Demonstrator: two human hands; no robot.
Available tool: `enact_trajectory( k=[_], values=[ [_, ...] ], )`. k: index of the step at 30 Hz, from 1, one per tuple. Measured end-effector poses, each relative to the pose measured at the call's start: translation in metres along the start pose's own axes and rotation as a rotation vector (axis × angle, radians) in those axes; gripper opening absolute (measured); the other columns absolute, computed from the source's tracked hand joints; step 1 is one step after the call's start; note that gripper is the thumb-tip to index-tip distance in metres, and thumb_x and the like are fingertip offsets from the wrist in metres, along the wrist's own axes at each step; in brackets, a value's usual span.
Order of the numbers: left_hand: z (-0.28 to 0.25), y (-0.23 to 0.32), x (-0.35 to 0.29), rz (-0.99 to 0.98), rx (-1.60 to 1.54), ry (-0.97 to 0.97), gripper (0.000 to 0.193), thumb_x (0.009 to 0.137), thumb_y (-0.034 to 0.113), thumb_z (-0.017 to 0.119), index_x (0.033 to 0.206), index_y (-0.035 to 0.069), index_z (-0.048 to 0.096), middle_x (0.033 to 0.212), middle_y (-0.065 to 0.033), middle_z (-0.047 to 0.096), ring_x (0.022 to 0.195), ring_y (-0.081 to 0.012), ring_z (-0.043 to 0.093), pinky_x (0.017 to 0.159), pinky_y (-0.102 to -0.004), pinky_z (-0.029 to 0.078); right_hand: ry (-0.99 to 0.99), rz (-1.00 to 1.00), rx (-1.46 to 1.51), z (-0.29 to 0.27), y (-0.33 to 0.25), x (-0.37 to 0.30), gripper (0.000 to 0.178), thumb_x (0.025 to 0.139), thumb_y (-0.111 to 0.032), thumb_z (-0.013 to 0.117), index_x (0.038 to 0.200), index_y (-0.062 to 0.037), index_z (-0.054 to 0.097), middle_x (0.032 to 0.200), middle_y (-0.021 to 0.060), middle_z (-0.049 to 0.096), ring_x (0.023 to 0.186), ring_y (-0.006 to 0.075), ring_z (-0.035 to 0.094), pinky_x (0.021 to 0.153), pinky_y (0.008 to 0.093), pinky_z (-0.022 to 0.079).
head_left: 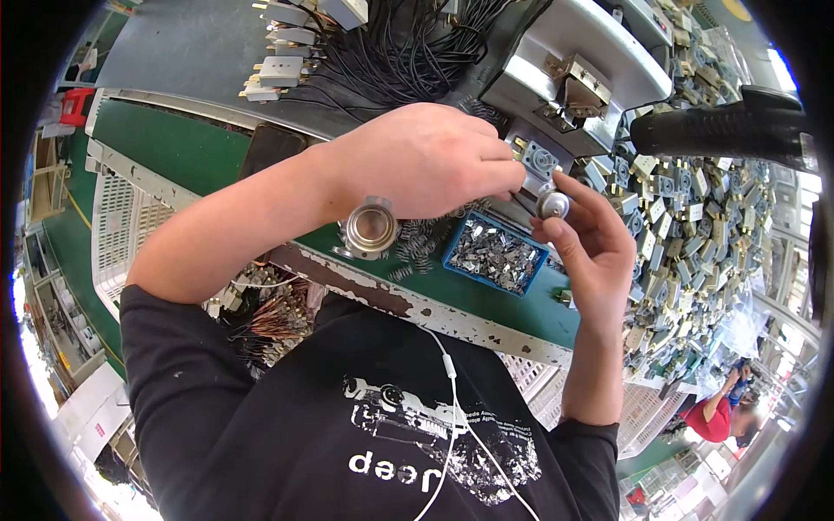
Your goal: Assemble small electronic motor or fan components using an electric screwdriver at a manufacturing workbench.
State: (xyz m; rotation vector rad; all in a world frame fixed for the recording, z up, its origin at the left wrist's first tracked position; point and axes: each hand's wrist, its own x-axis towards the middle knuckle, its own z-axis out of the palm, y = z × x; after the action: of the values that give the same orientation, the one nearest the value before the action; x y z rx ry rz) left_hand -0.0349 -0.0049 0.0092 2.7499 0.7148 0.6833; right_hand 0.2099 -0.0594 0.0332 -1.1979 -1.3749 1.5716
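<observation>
My right hand (595,234) pinches a small round silver metal piece (552,204) between thumb and fingers. My left hand (426,161) reaches across from the left, its fingers closed beside that piece; their tips are partly hidden, and I cannot make out what they grip. Just beyond the fingertips is a grey plug housing (539,158) with brass pins, at the foot of a metal press (578,91). Below both hands lies a blue tray (450,253) full of small metal parts. Near my left wrist stands a round metal cup (371,227), with loose coil springs (419,247) alongside.
Black cables (417,65) with grey plugs (281,71) cover the far bench. A large heap of plug housings (678,252) fills the right side, under a black tube-shaped arm (721,130). The bench's chipped front edge (391,295) runs before me. A person in red (712,418) sits at lower right.
</observation>
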Motion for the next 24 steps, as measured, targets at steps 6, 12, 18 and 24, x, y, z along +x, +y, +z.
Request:
enact_trajectory(
  k=[6, 12, 18, 24],
  values=[
    [-0.002, 0.000, 0.004, -0.049, -0.018, -0.038, 0.023, 0.091, 0.028, 0.069, 0.088, 0.008, 0.057, 0.079, -0.0032, 0.060, 0.079, -0.0218, 0.063, 0.068, -0.0344, 0.052, -0.004, -0.025, -0.252, -0.002, 0.007, 0.001, 0.039, 0.098, -0.005, 0.066, 0.136, 0.0030, 0.060, 0.105, 0.0076, 0.070, 0.096, 0.0138, 0.068, 0.086, 0.0277, 0.055],
    [0.001, -0.003, 0.006, 0.068, -0.023, -0.025, 0.033, 0.088, 0.036, 0.070, 0.083, 0.009, 0.051, 0.078, -0.0031, 0.059, 0.079, -0.0217, 0.062, 0.068, -0.0351, 0.050, -0.327, 0.113, -0.340, -0.017, -0.006, 0.022, 0.038, 0.100, -0.009, 0.066, 0.135, 0.0035, 0.060, 0.105, 0.0065, 0.070, 0.089, 0.0116, 0.066, 0.083, 0.0270, 0.054],
    [-0.009, -0.003, 0.004, 0.039, -0.145, -0.179, 0.035, 0.088, 0.032, 0.073, 0.120, 0.019, 0.069, 0.072, -0.0020, 0.056, 0.071, -0.0219, 0.061, 0.068, -0.0362, 0.050, 0.168, -0.252, -0.812, -0.017, 0.020, -0.001, 0.050, 0.088, -0.005, 0.075, 0.137, -0.0025, 0.060, 0.113, 0.0109, 0.070, 0.097, 0.0185, 0.066, 0.087, 0.0334, 0.054],
    [-0.015, -0.007, 0.010, 0.008, -0.256, -0.117, 0.046, 0.084, 0.026, 0.078, 0.130, 0.027, 0.069, 0.070, -0.0022, 0.059, 0.068, -0.0234, 0.063, 0.063, -0.0381, 0.051, 0.267, -0.428, -1.102, -0.015, 0.037, 0.012, 0.058, 0.083, -0.006, 0.079, 0.137, -0.0031, 0.058, 0.116, 0.0155, 0.068, 0.098, 0.0318, 0.067, 0.086, 0.0406, 0.054]
  ],
)
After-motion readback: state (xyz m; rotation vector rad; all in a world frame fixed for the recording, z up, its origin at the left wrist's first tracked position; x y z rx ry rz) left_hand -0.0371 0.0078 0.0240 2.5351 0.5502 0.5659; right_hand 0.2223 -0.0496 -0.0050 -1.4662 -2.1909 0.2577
